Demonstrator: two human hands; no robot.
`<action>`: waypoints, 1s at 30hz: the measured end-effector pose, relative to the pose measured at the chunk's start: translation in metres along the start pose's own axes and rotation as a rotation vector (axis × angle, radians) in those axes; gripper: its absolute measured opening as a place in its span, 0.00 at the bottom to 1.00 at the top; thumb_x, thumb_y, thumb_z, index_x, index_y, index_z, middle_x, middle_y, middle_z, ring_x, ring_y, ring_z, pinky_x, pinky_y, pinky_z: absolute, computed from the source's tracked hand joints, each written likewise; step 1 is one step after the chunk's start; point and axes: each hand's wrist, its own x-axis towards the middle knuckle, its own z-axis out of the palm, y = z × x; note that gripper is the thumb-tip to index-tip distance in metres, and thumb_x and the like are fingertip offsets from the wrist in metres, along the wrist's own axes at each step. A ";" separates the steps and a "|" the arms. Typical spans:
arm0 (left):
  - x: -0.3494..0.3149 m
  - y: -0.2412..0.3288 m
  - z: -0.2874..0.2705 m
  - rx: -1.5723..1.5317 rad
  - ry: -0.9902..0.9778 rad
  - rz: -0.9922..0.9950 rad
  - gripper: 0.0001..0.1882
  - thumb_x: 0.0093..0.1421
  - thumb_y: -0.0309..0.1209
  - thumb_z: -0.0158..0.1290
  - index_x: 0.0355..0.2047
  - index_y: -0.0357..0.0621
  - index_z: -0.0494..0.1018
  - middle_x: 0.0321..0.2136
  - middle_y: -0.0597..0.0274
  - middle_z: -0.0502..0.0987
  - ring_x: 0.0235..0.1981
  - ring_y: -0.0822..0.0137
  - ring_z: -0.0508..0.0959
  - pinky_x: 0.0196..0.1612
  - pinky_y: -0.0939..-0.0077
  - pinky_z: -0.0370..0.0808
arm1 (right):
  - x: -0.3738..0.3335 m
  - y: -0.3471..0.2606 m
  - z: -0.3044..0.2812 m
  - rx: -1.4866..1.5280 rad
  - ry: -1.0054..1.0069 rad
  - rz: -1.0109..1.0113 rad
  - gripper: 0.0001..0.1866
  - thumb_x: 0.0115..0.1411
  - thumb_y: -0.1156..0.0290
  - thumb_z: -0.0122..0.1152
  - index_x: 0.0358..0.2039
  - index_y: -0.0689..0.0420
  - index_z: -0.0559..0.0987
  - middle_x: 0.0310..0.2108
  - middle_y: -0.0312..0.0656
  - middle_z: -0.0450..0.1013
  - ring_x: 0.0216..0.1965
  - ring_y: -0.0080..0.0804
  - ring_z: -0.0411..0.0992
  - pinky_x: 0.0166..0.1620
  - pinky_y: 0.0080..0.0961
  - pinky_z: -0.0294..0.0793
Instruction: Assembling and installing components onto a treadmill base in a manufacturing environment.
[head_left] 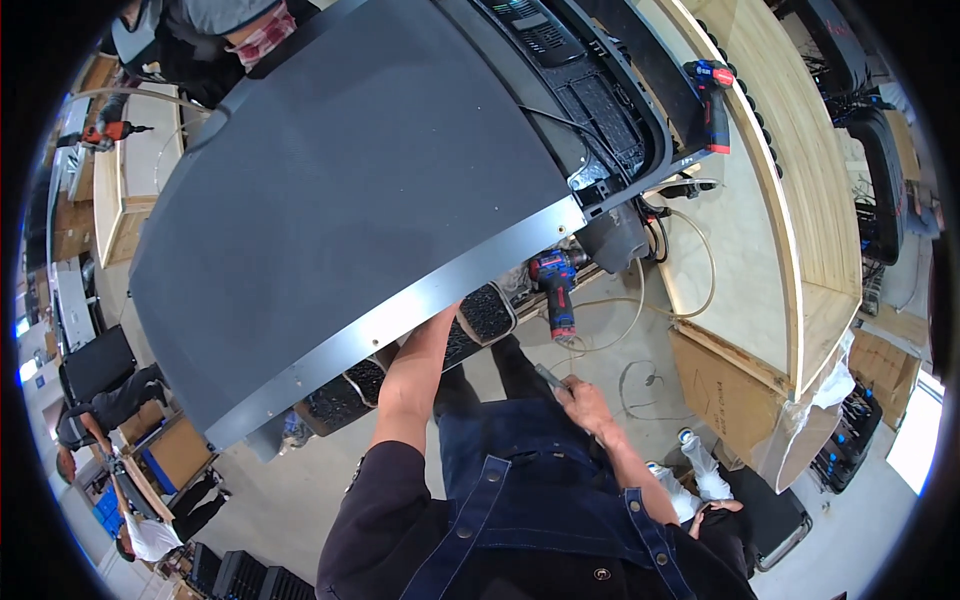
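A broad dark grey panel with a bare silver metal strip along its near edge lies in front of me. My left forearm reaches up to that strip; the hand goes under the panel, so its fingers are hidden. Down by my right thigh, my right hand is closed round a small grey tool whose kind I cannot make out. A blue, black and red cordless drill is just beyond that hand, next to the panel's right corner. Black textured padded pieces show below the strip.
A black frame with vents and cables adjoins the panel's far right. Another cordless drill stands by a plywood crate. A pale hose loops nearby. Other people are at the far left, left and lower right. A cardboard box sits right.
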 end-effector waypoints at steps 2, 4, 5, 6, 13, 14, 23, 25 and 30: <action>0.002 0.000 0.028 0.004 0.038 -0.002 0.18 0.70 0.39 0.50 0.48 0.38 0.78 0.46 0.48 0.82 0.43 0.45 0.82 0.49 0.51 0.77 | 0.000 0.007 0.007 0.031 -0.014 -0.005 0.19 0.68 0.55 0.57 0.47 0.58 0.79 0.39 0.60 0.80 0.45 0.62 0.78 0.50 0.52 0.76; -0.006 -0.003 0.045 0.028 0.073 -0.022 0.18 0.70 0.39 0.50 0.48 0.38 0.78 0.47 0.49 0.82 0.43 0.46 0.82 0.50 0.52 0.77 | 0.002 0.011 0.013 0.002 -0.026 -0.016 0.19 0.68 0.55 0.57 0.47 0.58 0.79 0.39 0.60 0.80 0.46 0.61 0.78 0.50 0.52 0.76; 0.006 0.014 0.057 0.014 0.087 0.013 0.18 0.70 0.39 0.50 0.49 0.38 0.78 0.47 0.49 0.82 0.44 0.46 0.82 0.50 0.52 0.77 | -0.001 0.014 0.011 0.012 -0.001 0.021 0.19 0.68 0.55 0.57 0.47 0.59 0.79 0.40 0.60 0.80 0.46 0.61 0.78 0.50 0.51 0.76; 0.014 0.027 0.064 0.008 0.102 0.041 0.18 0.70 0.39 0.50 0.49 0.38 0.78 0.47 0.49 0.82 0.44 0.46 0.82 0.50 0.52 0.77 | -0.005 0.018 0.008 0.019 0.012 0.041 0.19 0.68 0.55 0.57 0.47 0.59 0.79 0.40 0.60 0.80 0.46 0.61 0.78 0.50 0.51 0.76; -0.075 -0.018 -0.026 0.202 0.219 0.038 0.19 0.71 0.40 0.49 0.51 0.37 0.77 0.48 0.50 0.82 0.44 0.48 0.82 0.50 0.54 0.77 | -0.008 0.007 -0.013 0.067 0.013 -0.042 0.18 0.67 0.59 0.58 0.48 0.61 0.79 0.38 0.60 0.80 0.45 0.60 0.78 0.49 0.48 0.76; -0.049 0.019 -0.068 -0.201 0.018 -0.115 0.20 0.72 0.39 0.49 0.54 0.37 0.76 0.50 0.52 0.81 0.44 0.50 0.82 0.51 0.57 0.78 | -0.011 0.015 -0.016 0.059 0.043 0.027 0.18 0.68 0.59 0.57 0.49 0.61 0.79 0.40 0.61 0.80 0.47 0.62 0.78 0.51 0.49 0.76; -0.097 0.058 -0.343 -1.592 -0.203 -0.858 0.15 0.72 0.26 0.50 0.55 0.31 0.68 0.40 0.55 0.82 0.33 0.71 0.80 0.35 0.77 0.79 | -0.039 -0.040 -0.062 0.228 -0.145 -0.189 0.14 0.68 0.63 0.57 0.45 0.62 0.78 0.28 0.47 0.78 0.32 0.36 0.78 0.39 0.34 0.75; -0.108 0.074 -0.371 -1.709 -0.183 -0.892 0.17 0.70 0.25 0.53 0.56 0.31 0.68 0.41 0.51 0.82 0.33 0.69 0.81 0.39 0.75 0.81 | -0.048 -0.043 -0.064 0.520 -0.163 -0.348 0.12 0.69 0.65 0.55 0.45 0.61 0.76 0.25 0.37 0.74 0.26 0.23 0.71 0.33 0.27 0.72; -0.137 0.096 -0.438 -1.571 0.034 -0.732 0.13 0.65 0.23 0.59 0.48 0.32 0.73 0.39 0.52 0.83 0.34 0.70 0.82 0.39 0.75 0.81 | -0.080 -0.143 -0.076 0.574 -0.030 -0.419 0.13 0.63 0.66 0.67 0.39 0.60 0.73 0.25 0.34 0.72 0.27 0.20 0.69 0.31 0.26 0.71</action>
